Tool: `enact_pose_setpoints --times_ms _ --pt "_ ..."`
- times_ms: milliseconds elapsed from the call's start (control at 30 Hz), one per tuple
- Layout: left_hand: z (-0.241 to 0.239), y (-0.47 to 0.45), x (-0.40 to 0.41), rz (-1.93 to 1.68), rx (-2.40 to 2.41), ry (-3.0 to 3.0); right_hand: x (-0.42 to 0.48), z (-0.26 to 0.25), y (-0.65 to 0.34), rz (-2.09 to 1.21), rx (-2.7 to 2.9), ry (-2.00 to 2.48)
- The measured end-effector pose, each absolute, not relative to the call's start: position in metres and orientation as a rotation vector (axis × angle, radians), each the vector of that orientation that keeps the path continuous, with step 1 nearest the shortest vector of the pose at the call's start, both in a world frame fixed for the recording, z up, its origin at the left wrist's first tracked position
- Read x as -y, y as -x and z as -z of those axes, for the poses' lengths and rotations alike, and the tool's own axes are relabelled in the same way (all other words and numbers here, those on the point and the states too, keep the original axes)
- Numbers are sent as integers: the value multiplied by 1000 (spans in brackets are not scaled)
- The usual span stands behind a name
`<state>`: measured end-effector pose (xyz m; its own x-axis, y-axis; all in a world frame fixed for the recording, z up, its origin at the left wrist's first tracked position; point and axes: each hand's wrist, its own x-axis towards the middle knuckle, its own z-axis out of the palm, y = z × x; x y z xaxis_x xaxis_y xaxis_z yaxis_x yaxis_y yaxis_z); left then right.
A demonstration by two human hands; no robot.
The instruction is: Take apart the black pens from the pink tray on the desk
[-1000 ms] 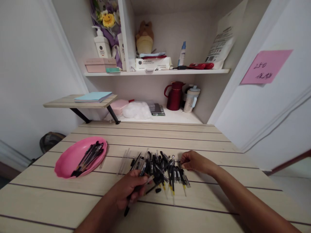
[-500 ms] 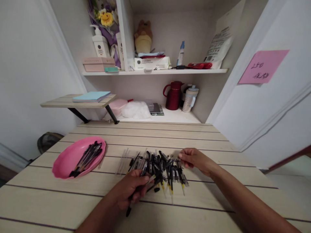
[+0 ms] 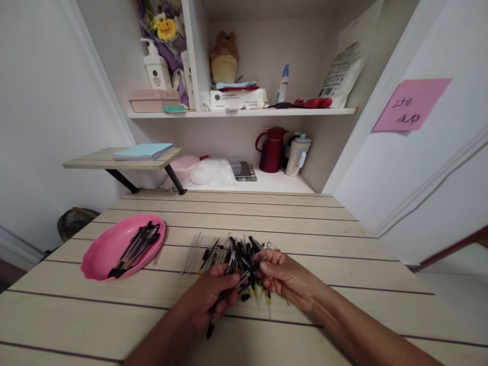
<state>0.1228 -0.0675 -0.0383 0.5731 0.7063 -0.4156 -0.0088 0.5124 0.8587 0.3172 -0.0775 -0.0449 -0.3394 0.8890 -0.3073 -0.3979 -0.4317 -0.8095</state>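
Note:
A pen [image 3: 211,328] slants through the closed fingers of my left hand [image 3: 213,295], its black capped end pointing down toward me. At the upper end of the pen, the fingertips of my right hand [image 3: 284,277] are pinched together; whatever small part they hold is too hidden to name. Beyond both hands lies a pile of black pen parts [image 3: 234,251], with caps, refills and small metal tips among them. Several clear tubes [image 3: 192,253] lie at the pile's left side. Yellow-marked refills [image 3: 268,299] stick out below the right hand.
A pink scalloped bowl [image 3: 95,249] with several black pens [image 3: 135,249] stands on the slatted table [image 3: 305,213] at the left. Behind it rises a small raised shelf [image 3: 89,161] with blue paper [image 3: 144,150]. A red jug [image 3: 272,150] and a cup [image 3: 297,157] stand in the cabinet.
My right hand has moved left and toward me, from the pile's right side to the pen in my left hand. The left hand has shifted slightly right.

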Motion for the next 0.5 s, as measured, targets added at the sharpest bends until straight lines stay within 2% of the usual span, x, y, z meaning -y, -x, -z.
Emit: enact_pose_setpoints --times_ms 267,500 --pt "36 -122 67 -490 -877 -965 73 43 -317 -1603 802 1074" --pt "32 -109 64 -470 -922 -962 41 36 -388 -1424 772 1116"
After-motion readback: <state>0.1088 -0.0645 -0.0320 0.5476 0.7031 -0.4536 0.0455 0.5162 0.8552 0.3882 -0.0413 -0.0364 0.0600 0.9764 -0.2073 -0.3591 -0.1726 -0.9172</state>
